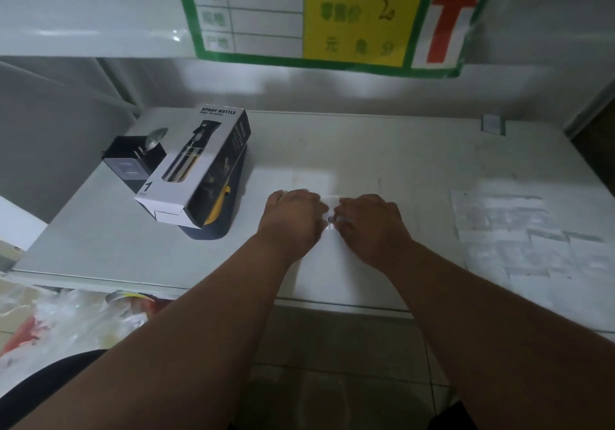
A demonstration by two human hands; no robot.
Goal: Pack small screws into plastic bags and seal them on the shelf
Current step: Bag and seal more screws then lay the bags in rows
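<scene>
Sealing stage, apparently: left hand (294,216) and right hand (371,221) pinching bag (330,200) on shelf (382,150), screw (331,219) seemingly inside. Seal unconfirmed; further bags (532,233) lying rightward, apparently unfilled.

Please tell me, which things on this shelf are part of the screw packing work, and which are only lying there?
Part of the job:
- small clear plastic bag, held between left hand and right hand
- small dark screw at the fingertips

Only lying there:
- spray bottle box
- black spoon package
- stack of white papers
- price sign
</scene>
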